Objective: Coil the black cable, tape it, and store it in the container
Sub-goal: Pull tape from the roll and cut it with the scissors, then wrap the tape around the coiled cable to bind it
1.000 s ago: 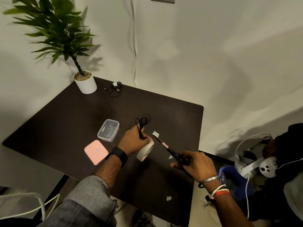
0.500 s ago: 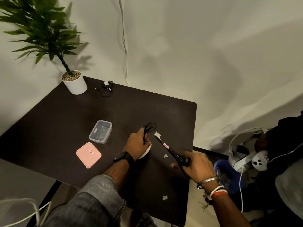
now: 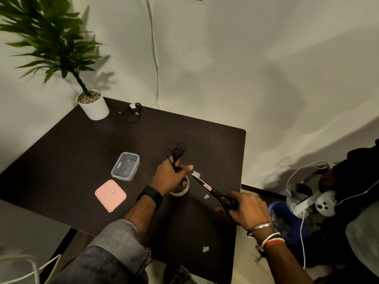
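My left hand (image 3: 171,178) grips a coiled black cable (image 3: 177,153) whose loops stick up above the fist. Just under that hand a roll of white tape (image 3: 181,190) rests on the dark table (image 3: 71,165). My right hand (image 3: 247,210) holds black scissors (image 3: 213,191), and a small piece of white tape (image 3: 196,173) clings to the blade tips close to my left thumb. A clear plastic container (image 3: 125,166) stands open to the left of the hands. Its pink lid (image 3: 110,195) lies flat in front of it.
A potted plant (image 3: 93,104) stands at the table's far left corner, with another small black cable (image 3: 133,112) beside it. Scraps of tape (image 3: 206,249) lie on the table. A seated person with a white headset (image 3: 311,199) is at the right, off the table.
My left hand has lifted off the tape roll, which now rests flat on the table showing its hole. The scissors with the cut tape piece stay close to the cable.
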Demonstrator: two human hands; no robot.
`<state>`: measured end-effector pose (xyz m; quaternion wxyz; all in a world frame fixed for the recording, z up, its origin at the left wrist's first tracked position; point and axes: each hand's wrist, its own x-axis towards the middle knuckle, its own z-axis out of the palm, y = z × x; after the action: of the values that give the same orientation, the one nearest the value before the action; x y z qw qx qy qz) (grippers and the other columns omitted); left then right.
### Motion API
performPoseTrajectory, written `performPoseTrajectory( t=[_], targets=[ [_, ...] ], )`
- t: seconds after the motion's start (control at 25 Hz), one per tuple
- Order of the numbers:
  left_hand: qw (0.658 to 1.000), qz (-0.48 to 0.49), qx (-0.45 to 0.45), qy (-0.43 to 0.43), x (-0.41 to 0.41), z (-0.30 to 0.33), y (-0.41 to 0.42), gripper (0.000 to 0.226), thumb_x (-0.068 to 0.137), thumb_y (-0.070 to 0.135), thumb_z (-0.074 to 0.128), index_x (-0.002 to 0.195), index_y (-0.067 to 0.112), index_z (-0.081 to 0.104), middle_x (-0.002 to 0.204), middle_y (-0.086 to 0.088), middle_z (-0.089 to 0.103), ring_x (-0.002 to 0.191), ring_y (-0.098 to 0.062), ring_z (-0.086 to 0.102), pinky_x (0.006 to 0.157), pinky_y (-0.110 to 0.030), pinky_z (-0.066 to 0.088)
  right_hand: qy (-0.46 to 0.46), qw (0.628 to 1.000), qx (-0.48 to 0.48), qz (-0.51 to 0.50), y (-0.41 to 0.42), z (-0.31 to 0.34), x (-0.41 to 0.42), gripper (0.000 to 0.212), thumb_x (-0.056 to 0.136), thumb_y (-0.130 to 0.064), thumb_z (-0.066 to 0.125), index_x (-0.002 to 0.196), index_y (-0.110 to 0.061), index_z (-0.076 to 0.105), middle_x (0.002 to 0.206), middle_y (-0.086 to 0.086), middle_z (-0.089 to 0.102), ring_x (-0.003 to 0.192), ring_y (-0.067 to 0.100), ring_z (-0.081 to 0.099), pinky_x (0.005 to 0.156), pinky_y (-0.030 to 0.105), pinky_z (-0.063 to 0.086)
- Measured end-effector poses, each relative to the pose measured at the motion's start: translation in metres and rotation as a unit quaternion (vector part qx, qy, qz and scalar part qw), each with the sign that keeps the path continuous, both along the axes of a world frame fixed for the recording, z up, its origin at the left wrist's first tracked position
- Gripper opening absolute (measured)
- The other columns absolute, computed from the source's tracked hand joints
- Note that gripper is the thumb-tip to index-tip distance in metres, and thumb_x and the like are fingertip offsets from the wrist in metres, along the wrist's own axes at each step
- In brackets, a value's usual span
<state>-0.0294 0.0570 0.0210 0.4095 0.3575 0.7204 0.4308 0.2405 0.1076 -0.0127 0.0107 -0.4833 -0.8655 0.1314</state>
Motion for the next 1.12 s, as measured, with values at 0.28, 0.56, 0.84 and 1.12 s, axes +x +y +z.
performPoseTrajectory(
  t=[0.28, 0.56, 0.84, 1.12],
  targets=[
    [0.998, -0.058, -0.01, 0.027, 0.0, 0.012, 0.0, 0.039, 0.084, 0.008, 0.078, 0.085, 0.015, 0.04, 0.085, -0.01, 0.079, 0.085, -0.04, 0.075, 0.062, -0.036, 0.062, -0.015, 0.998, 0.036, 0.04, 0.005, 0.004, -0.006, 0.041, 0.078, -0.069, 0.061, 0.107, -0.042, 0.06, 0.091, -0.015, 0.07, 0.082, 0.013, 0.069, 0.065, 0.028, 0.055],
    [0.997, 0.064, 0.03, 0.007, 0.003, 0.002, -0.003, 0.032, 0.087, 0.008, 0.075, 0.084, 0.014, 0.044, 0.087, -0.012, 0.074, 0.079, -0.026, 0.076, 0.066, -0.045, 0.064, -0.001, 0.999, -0.013, 0.048, 0.001, 0.0, -0.023, 0.041, 0.08, -0.061, 0.068, 0.112, -0.038, 0.06, 0.1, -0.011, 0.07, 0.088, 0.015, 0.068, 0.063, 0.022, 0.044],
    [0.989, 0.115, 0.057, -0.076, -0.025, 0.007, -0.002, 0.035, 0.087, 0.006, 0.074, 0.082, 0.018, 0.042, 0.089, -0.011, 0.072, 0.09, -0.025, 0.074, 0.068, -0.044, 0.062, -0.042, 0.995, -0.072, -0.062, 0.0, -0.007, -0.03, 0.05, 0.082, -0.05, 0.071, 0.121, -0.027, 0.049, 0.107, 0.004, 0.07, 0.095, 0.029, 0.069, 0.064, 0.031, 0.045],
    [0.987, 0.081, 0.053, -0.126, -0.012, -0.004, -0.02, 0.035, 0.089, 0.007, 0.074, 0.088, 0.017, 0.04, 0.089, -0.015, 0.075, 0.084, -0.014, 0.077, 0.053, -0.026, 0.055, -0.105, 0.98, -0.153, -0.068, 0.014, -0.015, -0.067, 0.047, 0.096, -0.021, 0.059, 0.138, -0.018, 0.038, 0.124, 0.018, 0.064, 0.112, 0.037, 0.063, 0.089, 0.042, 0.052]
  ],
)
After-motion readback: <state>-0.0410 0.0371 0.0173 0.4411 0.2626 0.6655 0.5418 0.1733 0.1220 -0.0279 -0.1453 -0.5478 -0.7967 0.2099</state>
